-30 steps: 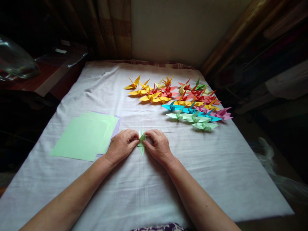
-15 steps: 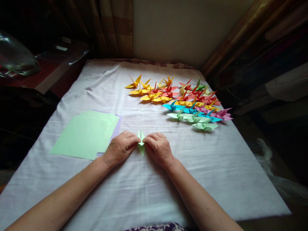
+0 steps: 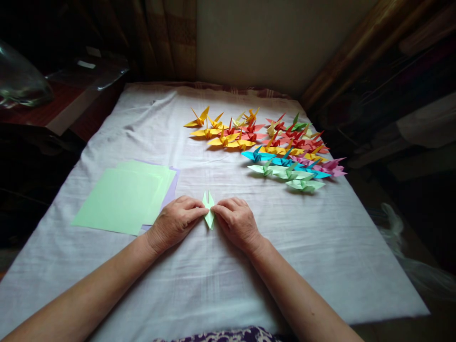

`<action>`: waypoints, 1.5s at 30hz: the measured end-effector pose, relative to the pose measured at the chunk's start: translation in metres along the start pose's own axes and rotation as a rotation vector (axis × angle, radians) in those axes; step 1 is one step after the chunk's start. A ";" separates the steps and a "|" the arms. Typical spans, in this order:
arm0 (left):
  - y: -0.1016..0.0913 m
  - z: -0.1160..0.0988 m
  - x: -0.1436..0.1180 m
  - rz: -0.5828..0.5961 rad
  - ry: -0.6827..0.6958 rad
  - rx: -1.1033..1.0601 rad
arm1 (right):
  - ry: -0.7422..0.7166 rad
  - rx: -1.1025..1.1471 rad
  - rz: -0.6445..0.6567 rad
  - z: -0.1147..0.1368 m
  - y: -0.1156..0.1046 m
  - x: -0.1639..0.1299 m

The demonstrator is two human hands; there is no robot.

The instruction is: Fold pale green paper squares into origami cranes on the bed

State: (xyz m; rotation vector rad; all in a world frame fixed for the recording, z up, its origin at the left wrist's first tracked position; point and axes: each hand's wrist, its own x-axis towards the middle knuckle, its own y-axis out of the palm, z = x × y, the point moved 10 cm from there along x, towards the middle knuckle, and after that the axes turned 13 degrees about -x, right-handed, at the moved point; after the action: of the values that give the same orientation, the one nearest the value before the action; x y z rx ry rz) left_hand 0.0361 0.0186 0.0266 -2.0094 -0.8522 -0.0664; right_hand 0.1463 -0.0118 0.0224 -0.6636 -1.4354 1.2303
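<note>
A small, narrow, partly folded piece of light green paper (image 3: pixel 208 214) lies on the white cloth (image 3: pixel 213 285) in front of me. My left hand (image 3: pixel 174 222) presses its left edge with the fingertips, and my right hand (image 3: pixel 237 221) presses its right edge. Two pointed tips of the paper stick out beyond my fingers. Both hands rest knuckles-up on the cloth, fingers curled down onto the paper.
A stack of flat light green sheets (image 3: pixel 123 197) lies to the left, with a lilac sheet under it. Several folded paper cranes (image 3: pixel 270 145) in yellow, red, blue, pink and green sit at the far right. A glass vessel (image 3: pixel 17 78) stands on the dark side table at the left.
The green piece, raised slightly between my fingers a second ago, now lies flat under both hands' fingertips. The view has shifted a little.
</note>
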 end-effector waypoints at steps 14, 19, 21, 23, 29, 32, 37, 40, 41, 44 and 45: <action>0.003 -0.001 -0.002 0.013 -0.019 0.027 | 0.024 0.081 0.042 -0.003 0.003 -0.007; 0.007 -0.008 -0.002 0.038 0.018 0.143 | 0.024 0.109 0.045 -0.003 0.000 -0.005; 0.009 -0.015 -0.003 0.054 0.049 0.225 | 0.049 0.137 0.054 -0.004 -0.001 -0.004; 0.012 -0.022 -0.004 0.067 0.076 0.295 | 0.080 0.153 0.068 -0.005 -0.001 -0.003; 0.013 -0.034 -0.006 0.078 0.106 0.372 | 0.043 0.032 0.094 0.008 -0.001 -0.009; 0.012 -0.031 -0.010 0.096 0.120 0.341 | 0.028 -0.052 0.101 0.013 0.000 -0.013; 0.009 -0.032 -0.018 0.145 0.175 0.282 | 0.016 -0.066 0.125 0.012 0.003 -0.014; 0.011 -0.034 -0.016 0.170 0.170 0.314 | 0.050 -0.016 0.134 0.008 0.003 -0.014; 0.012 -0.035 -0.016 0.179 0.169 0.330 | 0.064 0.003 0.137 0.007 0.003 -0.014; 0.015 -0.037 -0.014 0.214 0.170 0.355 | 0.092 0.044 0.146 0.005 0.004 -0.014; 0.015 -0.037 -0.014 0.226 0.170 0.355 | 0.100 0.051 0.147 0.005 0.004 -0.014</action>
State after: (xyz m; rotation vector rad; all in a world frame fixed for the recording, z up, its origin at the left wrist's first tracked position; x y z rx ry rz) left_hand 0.0449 -0.0227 0.0315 -1.7237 -0.4859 0.0402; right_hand 0.1443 -0.0243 0.0143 -0.7954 -1.2868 1.3242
